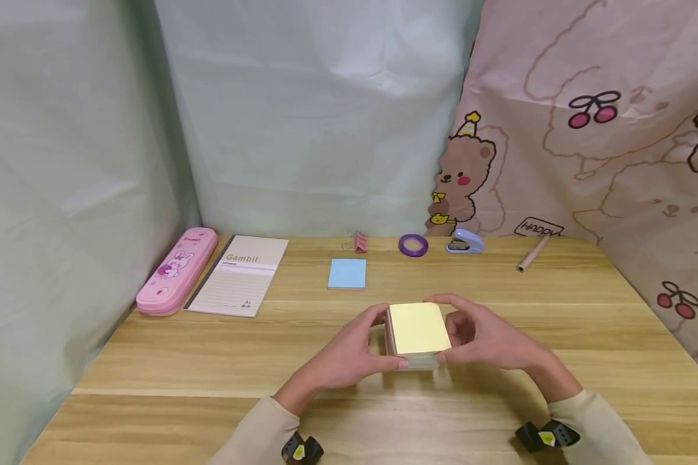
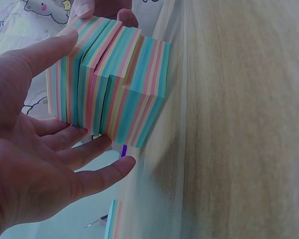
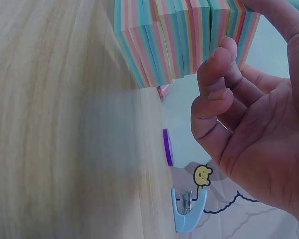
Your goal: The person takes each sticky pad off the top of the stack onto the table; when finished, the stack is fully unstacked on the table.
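A tall stack of sticky note pads [image 1: 420,329], yellow on top, stands between both hands in the head view. Its sides show pink, yellow, green and blue stripes, and the pads [image 2: 124,84] sit slightly out of line in the left wrist view. The left hand [image 1: 349,352] grips the stack's left side, thumb at the front and fingers behind. On the right side, the right hand [image 1: 491,336] pinches it between thumb and index finger, its other fingers [image 3: 214,104] curled beside the pads. A single blue sticky note pad [image 1: 346,274] lies behind the stack.
Along the back of the wooden table [image 1: 209,368] lie a pink binder clip [image 1: 360,243], a purple tape roll [image 1: 413,245], a light blue stapler [image 1: 465,241] and a pen [image 1: 533,253]. At the left are a pink pencil case [image 1: 177,271] and a notebook [image 1: 238,276]. Hanging sheets border the table.
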`<state>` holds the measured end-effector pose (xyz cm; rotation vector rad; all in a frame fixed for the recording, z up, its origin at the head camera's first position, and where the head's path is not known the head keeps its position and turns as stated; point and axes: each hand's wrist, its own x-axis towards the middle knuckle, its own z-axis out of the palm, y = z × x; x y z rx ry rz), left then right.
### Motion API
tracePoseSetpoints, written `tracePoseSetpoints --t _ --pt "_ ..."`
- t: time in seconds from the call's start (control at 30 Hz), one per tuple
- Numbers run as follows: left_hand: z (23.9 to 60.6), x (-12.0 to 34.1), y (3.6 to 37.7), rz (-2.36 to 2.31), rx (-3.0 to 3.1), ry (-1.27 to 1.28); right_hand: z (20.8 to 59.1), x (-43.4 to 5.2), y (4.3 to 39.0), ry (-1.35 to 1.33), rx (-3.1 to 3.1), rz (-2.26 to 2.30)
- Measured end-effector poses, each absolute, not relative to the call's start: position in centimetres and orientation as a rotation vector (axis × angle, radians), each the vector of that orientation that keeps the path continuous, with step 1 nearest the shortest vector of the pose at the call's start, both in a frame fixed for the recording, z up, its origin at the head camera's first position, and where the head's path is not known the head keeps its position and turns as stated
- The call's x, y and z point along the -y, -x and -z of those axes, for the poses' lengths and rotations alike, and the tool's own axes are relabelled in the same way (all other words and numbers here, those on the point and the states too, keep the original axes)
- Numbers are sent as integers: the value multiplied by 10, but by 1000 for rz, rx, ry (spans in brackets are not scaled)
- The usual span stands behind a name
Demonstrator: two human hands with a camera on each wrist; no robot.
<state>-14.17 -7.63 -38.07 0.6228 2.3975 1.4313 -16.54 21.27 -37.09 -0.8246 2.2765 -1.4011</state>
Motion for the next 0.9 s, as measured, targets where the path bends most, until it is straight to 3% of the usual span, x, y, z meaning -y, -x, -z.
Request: tracePoseSetpoints --t 0.9 --pt "380 77 140 -1429 -2387 -625 362 -228 184 893 -2309 1549"
